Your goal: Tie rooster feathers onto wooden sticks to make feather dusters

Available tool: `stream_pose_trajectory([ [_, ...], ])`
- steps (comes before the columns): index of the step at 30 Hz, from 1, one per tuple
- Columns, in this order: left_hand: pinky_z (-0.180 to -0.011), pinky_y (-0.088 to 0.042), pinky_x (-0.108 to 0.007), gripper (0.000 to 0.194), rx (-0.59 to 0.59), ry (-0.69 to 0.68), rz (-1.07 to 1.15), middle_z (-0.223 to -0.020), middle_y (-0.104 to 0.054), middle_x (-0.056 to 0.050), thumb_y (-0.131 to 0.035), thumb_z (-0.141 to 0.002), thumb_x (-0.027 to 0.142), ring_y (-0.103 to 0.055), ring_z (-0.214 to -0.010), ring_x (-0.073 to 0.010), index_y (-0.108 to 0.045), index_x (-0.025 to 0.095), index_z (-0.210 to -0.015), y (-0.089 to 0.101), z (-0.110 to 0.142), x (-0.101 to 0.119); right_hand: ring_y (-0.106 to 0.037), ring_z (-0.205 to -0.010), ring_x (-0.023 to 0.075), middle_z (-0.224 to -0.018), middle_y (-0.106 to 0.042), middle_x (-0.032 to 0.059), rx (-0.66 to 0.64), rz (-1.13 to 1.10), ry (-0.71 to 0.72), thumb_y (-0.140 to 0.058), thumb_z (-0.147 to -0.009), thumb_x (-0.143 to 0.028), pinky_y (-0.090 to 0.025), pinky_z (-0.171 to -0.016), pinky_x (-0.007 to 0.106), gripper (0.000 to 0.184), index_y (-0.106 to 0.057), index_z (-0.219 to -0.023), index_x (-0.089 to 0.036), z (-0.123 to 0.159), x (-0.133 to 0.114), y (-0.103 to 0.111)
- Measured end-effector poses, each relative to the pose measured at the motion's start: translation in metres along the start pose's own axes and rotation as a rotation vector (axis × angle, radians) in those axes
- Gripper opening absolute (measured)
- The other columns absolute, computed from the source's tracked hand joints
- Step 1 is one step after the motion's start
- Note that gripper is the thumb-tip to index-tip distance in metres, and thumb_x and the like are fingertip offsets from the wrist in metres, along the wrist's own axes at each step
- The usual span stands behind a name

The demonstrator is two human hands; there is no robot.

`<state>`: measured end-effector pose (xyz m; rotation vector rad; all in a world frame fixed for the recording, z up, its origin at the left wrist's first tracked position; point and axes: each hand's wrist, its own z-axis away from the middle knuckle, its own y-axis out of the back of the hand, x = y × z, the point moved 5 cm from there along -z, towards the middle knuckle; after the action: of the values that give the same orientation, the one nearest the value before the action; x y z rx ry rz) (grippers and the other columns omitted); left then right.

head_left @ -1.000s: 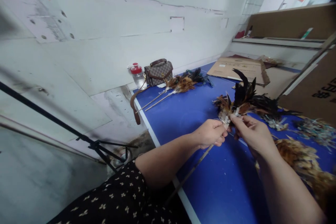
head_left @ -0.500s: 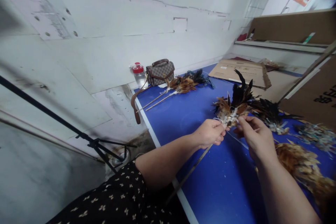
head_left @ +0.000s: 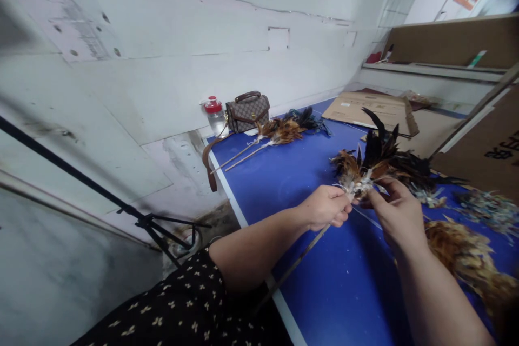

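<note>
My left hand point(head_left: 329, 207) is closed around a thin wooden stick point(head_left: 302, 255) just below its feathered end. Brown and black feathers point(head_left: 352, 166) fan out there from pale quills, making a feather duster. At the right side of this bundle, my right hand point(head_left: 399, 211) pinches a feather at the quills; its fingertips are partly hidden. Close by on the right lie loose black feathers point(head_left: 413, 173) and a heap of golden-brown feathers point(head_left: 458, 248). Bluish-grey feathers point(head_left: 488, 208) are spread further right.
Two feather dusters point(head_left: 279, 134) lie at the back of the blue table point(head_left: 320, 292), by a patterned handbag point(head_left: 248, 112) and a red-lidded bottle point(head_left: 216, 117). Flat cardboard point(head_left: 367, 111) lies behind, with a cardboard box point(head_left: 486, 146) at right. A black tripod point(head_left: 144, 220) stands left.
My right hand has shifted slightly, with its fingers closing in at the quills. The black feathers on the duster have tilted a little to the right. My left hand stays almost still.
</note>
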<state>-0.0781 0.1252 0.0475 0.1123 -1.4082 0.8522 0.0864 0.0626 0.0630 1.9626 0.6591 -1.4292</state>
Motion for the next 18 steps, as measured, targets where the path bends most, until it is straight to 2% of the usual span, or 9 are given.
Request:
stream_pose_trajectory([
  [2, -0.047, -0.022, -0.02, 0.029, -0.053, 0.002, 0.033, -0.077, -0.053, 0.004, -0.078, -0.104, 0.038, -0.035, -0.05, -0.0021, -0.063, 0.014, -0.095, -0.002, 0.001, 0.0, -0.077, -0.085, 0.0283, -0.109, -0.082, 0.0079, -0.064, -0.086, 0.001, -0.09, -0.071, -0.049, -0.067, -0.07, 0.039, 0.047, -0.073, -0.11, -0.028, 0.0, -0.001, -0.005],
  [3, -0.047, -0.022, -0.02, 0.031, -0.07, -0.001, 0.048, -0.077, -0.054, 0.004, -0.08, -0.103, 0.039, -0.034, -0.05, -0.0018, -0.064, 0.013, -0.095, -0.003, 0.002, 0.0, -0.077, -0.086, 0.0285, -0.107, -0.081, 0.007, -0.091, -0.119, -0.009, -0.09, -0.07, -0.048, -0.068, -0.071, 0.04, 0.046, -0.072, -0.108, -0.028, 0.0, -0.001, -0.006],
  [6, -0.047, -0.021, -0.02, 0.031, -0.068, -0.02, 0.073, -0.078, -0.054, 0.004, -0.081, -0.102, 0.039, -0.034, -0.05, -0.0016, -0.066, 0.012, -0.098, 0.0, 0.002, 0.005, -0.071, -0.069, 0.0232, -0.087, -0.077, 0.0034, -0.12, -0.14, -0.057, -0.093, -0.07, -0.054, -0.065, -0.064, 0.037, 0.048, -0.073, -0.103, -0.026, -0.002, 0.004, -0.006],
  [8, -0.047, -0.021, -0.02, 0.027, -0.02, -0.04, 0.071, -0.077, -0.053, 0.004, -0.078, -0.104, 0.036, -0.034, -0.05, -0.0022, -0.067, 0.012, -0.101, 0.005, 0.0, 0.008, -0.066, -0.062, 0.0195, -0.079, -0.074, 0.0026, -0.106, -0.1, -0.059, -0.094, -0.072, -0.06, -0.059, -0.059, 0.033, 0.051, -0.077, -0.102, -0.023, -0.004, 0.007, -0.002],
  [13, -0.047, -0.021, -0.02, 0.015, 0.116, -0.074, 0.013, -0.074, -0.051, 0.006, -0.062, -0.11, 0.023, -0.034, -0.048, -0.0028, -0.063, 0.014, -0.098, 0.014, -0.005, 0.011, -0.053, -0.057, 0.0151, -0.075, -0.07, 0.0018, -0.053, 0.07, 0.027, -0.088, -0.084, -0.068, -0.042, -0.05, 0.027, 0.056, -0.084, -0.113, -0.02, 0.0, -0.005, 0.005],
  [15, -0.047, -0.023, -0.02, 0.019, 0.145, -0.081, -0.017, -0.073, -0.051, 0.006, -0.063, -0.11, 0.024, -0.035, -0.048, -0.003, -0.06, 0.015, -0.093, 0.016, -0.006, 0.011, -0.051, -0.057, 0.0153, -0.073, -0.068, 0.0015, -0.068, 0.163, 0.082, -0.083, -0.087, -0.069, -0.038, -0.05, 0.028, 0.054, -0.085, -0.11, -0.02, 0.004, -0.015, 0.001],
  [18, -0.049, -0.025, -0.018, 0.036, 0.217, -0.085, -0.061, -0.072, -0.049, 0.006, -0.076, -0.105, 0.038, -0.037, -0.052, -0.0035, -0.054, 0.018, -0.084, 0.02, -0.009, 0.009, -0.054, -0.058, 0.0173, -0.072, -0.07, 0.0033, -0.101, 0.304, 0.177, -0.076, -0.089, -0.068, -0.041, -0.054, 0.031, 0.049, -0.086, -0.098, -0.021, 0.013, -0.029, -0.011],
])
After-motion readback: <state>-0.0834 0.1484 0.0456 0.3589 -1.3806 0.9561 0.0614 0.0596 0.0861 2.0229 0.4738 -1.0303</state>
